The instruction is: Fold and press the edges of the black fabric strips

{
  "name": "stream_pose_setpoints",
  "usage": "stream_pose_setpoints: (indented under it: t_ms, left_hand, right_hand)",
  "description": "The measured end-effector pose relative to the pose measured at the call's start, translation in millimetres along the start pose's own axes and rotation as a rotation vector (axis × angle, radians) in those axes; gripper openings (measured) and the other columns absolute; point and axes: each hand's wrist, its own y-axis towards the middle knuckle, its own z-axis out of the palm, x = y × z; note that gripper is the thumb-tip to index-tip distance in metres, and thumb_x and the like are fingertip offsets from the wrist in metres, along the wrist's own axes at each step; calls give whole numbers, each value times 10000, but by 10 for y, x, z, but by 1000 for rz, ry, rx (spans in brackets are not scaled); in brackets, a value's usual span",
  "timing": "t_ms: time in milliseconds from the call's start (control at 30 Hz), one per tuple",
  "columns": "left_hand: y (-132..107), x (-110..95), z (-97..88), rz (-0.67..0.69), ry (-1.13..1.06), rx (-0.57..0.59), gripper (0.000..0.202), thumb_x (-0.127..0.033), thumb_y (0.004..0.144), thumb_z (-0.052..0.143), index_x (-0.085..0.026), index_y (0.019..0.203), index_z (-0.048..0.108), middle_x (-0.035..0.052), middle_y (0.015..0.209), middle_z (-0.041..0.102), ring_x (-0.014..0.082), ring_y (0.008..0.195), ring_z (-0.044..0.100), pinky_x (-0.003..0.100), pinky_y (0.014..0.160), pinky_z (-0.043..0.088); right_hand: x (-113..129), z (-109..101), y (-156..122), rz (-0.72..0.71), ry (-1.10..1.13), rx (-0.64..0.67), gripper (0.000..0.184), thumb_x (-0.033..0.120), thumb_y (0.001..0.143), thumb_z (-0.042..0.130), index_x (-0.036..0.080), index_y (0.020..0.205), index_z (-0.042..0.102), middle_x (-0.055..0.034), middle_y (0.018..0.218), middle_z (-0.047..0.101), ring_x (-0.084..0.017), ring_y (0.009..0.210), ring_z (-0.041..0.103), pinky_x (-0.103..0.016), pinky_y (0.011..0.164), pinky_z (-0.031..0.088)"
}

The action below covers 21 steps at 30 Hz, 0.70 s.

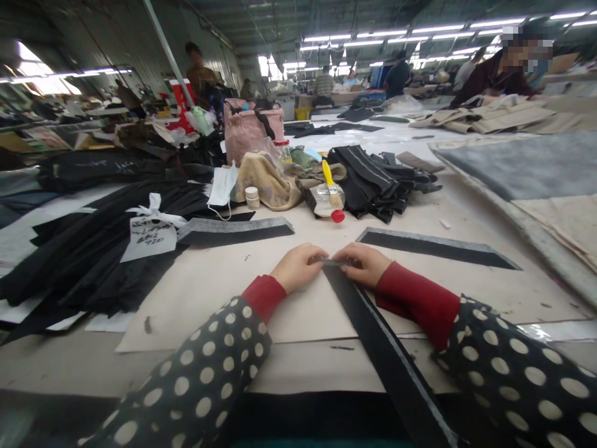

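A long black fabric strip (373,336) with a grey edge runs from the table's near edge up to my hands. My left hand (298,266) and my right hand (361,262) both pinch its far end, fingers closed on the cloth, knuckles almost touching. The strip lies flat on a brown paper sheet (224,292). Two more black strips lie on the sheet, one (237,231) to the left and one (438,247) to the right, both beyond my hands.
A heap of black fabric (93,249) with a white tag (149,238) fills the left. Beyond my hands are a yellow-handled brush (332,186) on a bottle, a small jar (252,197), a face mask (222,185), folded black pieces (377,180) and a pink bag (249,127). People work at far tables.
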Motion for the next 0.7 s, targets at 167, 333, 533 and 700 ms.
stream_pose_setpoints:
  t_ms: [167, 333, 533, 700]
  left_hand:
    - [-1, 19, 5, 13, 3, -42, 207, -89, 694, 493, -167, 811, 645, 7, 759, 562, 103, 696, 508, 213, 654, 407]
    - [7, 27, 36, 8, -4, -72, 210, -55, 663, 500, -162, 760, 653, 4, 741, 560, 102, 683, 513, 212, 648, 411]
    - [11, 34, 5, 75, 1, -35, 221, -29, 669, 480, -155, 743, 646, 10, 765, 572, 108, 738, 534, 219, 714, 424]
    - [16, 67, -50, 272, 128, 41, 232, -65, 749, 444, -160, 820, 644, 29, 819, 578, 117, 793, 521, 231, 757, 419]
  right_hand:
    - [-14, 14, -19, -63, -28, -31, 281, 117, 674, 497, 121, 920, 632, -78, 828, 588, -154, 762, 526, -274, 683, 424]
    - [-58, 38, -7, -108, -51, -55, 247, 117, 707, 476, 132, 885, 648, -75, 824, 596, -151, 762, 540, -284, 717, 429]
    - [-81, 55, 6, -141, -71, -67, 259, 71, 672, 482, 141, 856, 651, -63, 812, 595, -148, 754, 537, -275, 716, 429]
    - [-71, 49, 3, -188, -143, -34, 280, 59, 669, 460, 142, 850, 656, -66, 799, 577, -159, 764, 518, -286, 737, 418]
